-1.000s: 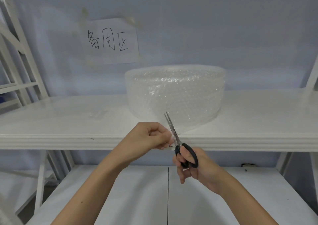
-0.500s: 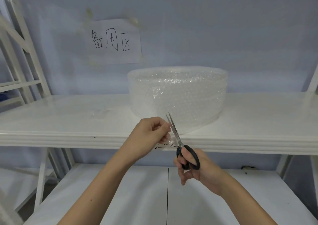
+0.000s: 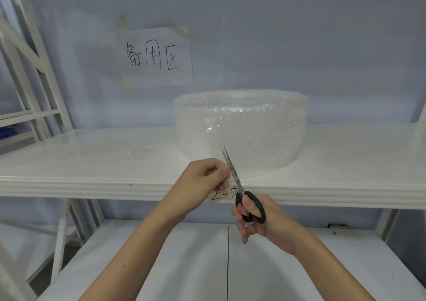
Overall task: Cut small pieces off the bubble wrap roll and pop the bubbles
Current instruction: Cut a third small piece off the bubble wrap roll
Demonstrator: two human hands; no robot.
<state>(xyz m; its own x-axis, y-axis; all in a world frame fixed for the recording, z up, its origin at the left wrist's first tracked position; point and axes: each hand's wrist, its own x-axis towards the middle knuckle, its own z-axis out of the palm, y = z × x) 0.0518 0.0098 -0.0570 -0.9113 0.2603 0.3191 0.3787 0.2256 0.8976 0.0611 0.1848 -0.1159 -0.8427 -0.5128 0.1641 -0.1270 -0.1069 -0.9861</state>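
Looking forward and down, the head view shows the bubble wrap roll [image 3: 241, 132] lying flat on the white upper shelf [image 3: 92, 160], near the shelf's front edge and slightly right of centre. A loose transparent end of the wrap runs from the roll's lower front toward the hands.

The left hand [image 3: 202, 181] is held just in front of the shelf edge. Its fingers are curled, and fingertips and thumb pinch the free end of the wrap at the left side of the blades. The exact outline of the pinched portion is hard to make out because the film is clear.

The right hand [image 3: 260, 222] grips the scissors [image 3: 242, 192] by their black handles, with fingers passed through the loops. The blades point up and slightly left, toward the roll, and stand nearly closed. They lie against the wrap immediately right of the left fingertips.

Behind the roll, a white paper sign [image 3: 159, 56] with handwritten black characters is taped to the pale blue wall. A black handwritten marking [image 3: 219, 196] is partly visible on the front edge of the shelf, between the two hands. A white lower shelf [image 3: 161, 266] lies beneath both forearms.
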